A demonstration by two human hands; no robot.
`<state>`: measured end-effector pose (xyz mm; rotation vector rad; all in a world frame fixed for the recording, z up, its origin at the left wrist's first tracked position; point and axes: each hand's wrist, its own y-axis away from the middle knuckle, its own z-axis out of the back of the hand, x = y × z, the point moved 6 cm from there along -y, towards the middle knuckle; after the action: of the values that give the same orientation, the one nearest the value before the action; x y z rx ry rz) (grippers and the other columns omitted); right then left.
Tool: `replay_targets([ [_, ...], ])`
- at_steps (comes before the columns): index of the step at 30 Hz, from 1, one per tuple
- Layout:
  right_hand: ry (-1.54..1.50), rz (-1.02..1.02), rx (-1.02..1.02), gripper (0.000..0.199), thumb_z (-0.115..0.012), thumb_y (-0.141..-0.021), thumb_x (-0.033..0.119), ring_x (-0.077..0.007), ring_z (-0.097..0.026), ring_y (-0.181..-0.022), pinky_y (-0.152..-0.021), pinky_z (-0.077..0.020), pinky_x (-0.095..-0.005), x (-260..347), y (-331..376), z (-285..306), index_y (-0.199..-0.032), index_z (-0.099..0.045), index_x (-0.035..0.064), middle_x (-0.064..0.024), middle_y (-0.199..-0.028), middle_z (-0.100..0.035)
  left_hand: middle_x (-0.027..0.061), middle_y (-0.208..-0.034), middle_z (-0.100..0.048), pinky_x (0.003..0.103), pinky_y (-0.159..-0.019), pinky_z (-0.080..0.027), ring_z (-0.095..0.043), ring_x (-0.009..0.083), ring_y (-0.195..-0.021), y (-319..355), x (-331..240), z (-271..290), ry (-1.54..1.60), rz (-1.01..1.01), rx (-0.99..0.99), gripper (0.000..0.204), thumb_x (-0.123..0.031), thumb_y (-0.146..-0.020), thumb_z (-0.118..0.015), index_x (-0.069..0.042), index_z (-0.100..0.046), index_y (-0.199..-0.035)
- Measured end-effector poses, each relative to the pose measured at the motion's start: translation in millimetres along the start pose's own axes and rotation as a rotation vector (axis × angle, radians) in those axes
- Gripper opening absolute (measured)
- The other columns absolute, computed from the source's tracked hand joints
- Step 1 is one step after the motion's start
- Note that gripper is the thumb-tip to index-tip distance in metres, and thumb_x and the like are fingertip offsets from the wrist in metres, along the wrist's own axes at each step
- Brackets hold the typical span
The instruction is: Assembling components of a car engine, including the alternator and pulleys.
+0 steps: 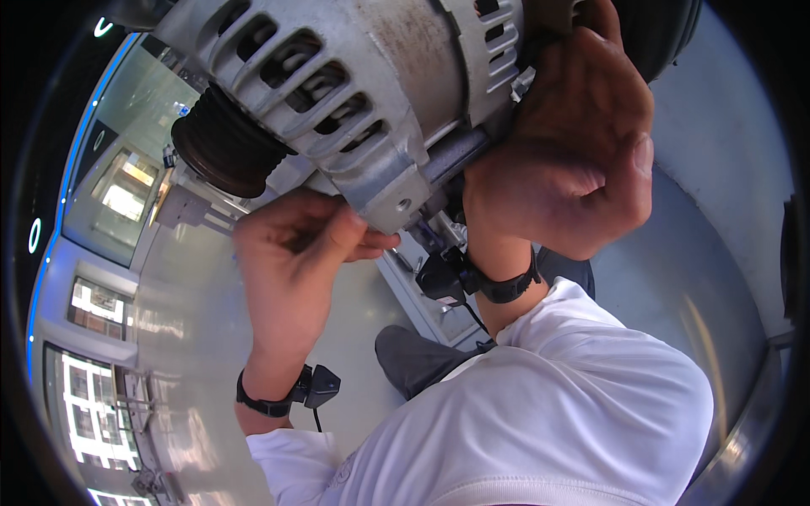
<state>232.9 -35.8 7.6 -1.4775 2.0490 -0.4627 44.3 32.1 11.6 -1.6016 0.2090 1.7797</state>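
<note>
alternator [354, 93] overhead, right hand [565, 160] gripping its side — left hand [295, 244] fingering lug

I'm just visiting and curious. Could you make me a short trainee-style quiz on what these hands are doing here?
1. True or false: both hands touch the alternator.
2. Which part sticks out of the alternator's left end? A) a dark ribbed pulley B) a red handle C) a glass lens
3. Fill in: each wrist wears a black ____ with a small box on it.

Key:
1. True. The left hand pinches at the lower mounting ear, and the right hand grips the right side.
2. A
3. strap: left strap, right strap.
</note>
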Motion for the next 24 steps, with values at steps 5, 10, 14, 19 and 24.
replay_targets([
  [5,0.005,-0.023,-0.002,0.055,-0.040,-0.091,0.035,-0.0374,-0.057,-0.116,-0.101,-0.0434,-0.0416,1.2,0.9,0.1,-0.112,-0.060,-0.0115,-0.0333,-0.125,-0.056,0.0113,-0.089,-0.072,0.025,-0.065,-0.055,-0.070,0.0169,-0.074,25.1,-35.9,-14.1,-1.076,-0.858,-0.133,0.033,-0.015,-0.071,-0.086,0.001,-0.064,-0.089],
  [10,-0.001,-0.025,-0.014,0.055,-0.039,-0.091,0.035,-0.0378,-0.057,-0.116,-0.101,-0.0432,-0.0420,1.0,0.0,-0.6,-0.112,-0.060,-0.0112,-0.0336,-0.126,-0.055,0.0122,-0.079,-0.067,0.026,-0.058,-0.053,-0.066,0.0173,-0.064,-3.1,3.5,1.5,-0.137,-0.051,0.228,0.026,-0.021,-0.098,-0.059,0.004,-0.060,-0.089],
  [14,-0.007,-0.020,-0.030,0.055,-0.039,-0.091,0.035,-0.0382,-0.057,-0.116,-0.101,-0.0432,-0.0424,2.0,-0.4,0.4,-0.113,-0.060,-0.0110,-0.0338,-0.126,-0.055,0.0123,-0.072,-0.063,0.027,-0.052,-0.048,-0.062,0.0190,-0.056,-2.4,6.9,-1.5,-0.051,0.180,0.320,0.030,-0.021,-0.101,-0.052,0.005,-0.059,-0.088],
  [19,-0.009,-0.028,-0.044,0.055,-0.038,-0.090,0.035,-0.0386,-0.056,-0.117,-0.101,-0.0430,-0.0429,1.3,0.1,-2.1,-0.113,-0.059,-0.0107,-0.0340,-0.126,-0.055,0.0168,-0.073,-0.063,0.029,-0.051,-0.046,-0.063,0.0256,-0.057,9.8,-43.6,-10.6,-1.164,-0.622,0.254,0.023,-0.018,-0.094,-0.060,0.005,-0.061,-0.091],
  [24,-0.017,-0.032,-0.044,0.055,-0.038,-0.090,0.035,-0.0390,-0.056,-0.117,-0.101,-0.0429,-0.0433,0.5,-0.3,-5.8,-0.113,-0.059,-0.0104,-0.0342,-0.126,-0.054,0.0200,-0.081,-0.067,0.029,-0.053,-0.049,-0.066,0.0265,-0.062,-1.0,-31.3,4.4,-0.702,-0.111,0.323,0.023,-0.017,-0.096,-0.057,0.006,-0.060,-0.097],
])
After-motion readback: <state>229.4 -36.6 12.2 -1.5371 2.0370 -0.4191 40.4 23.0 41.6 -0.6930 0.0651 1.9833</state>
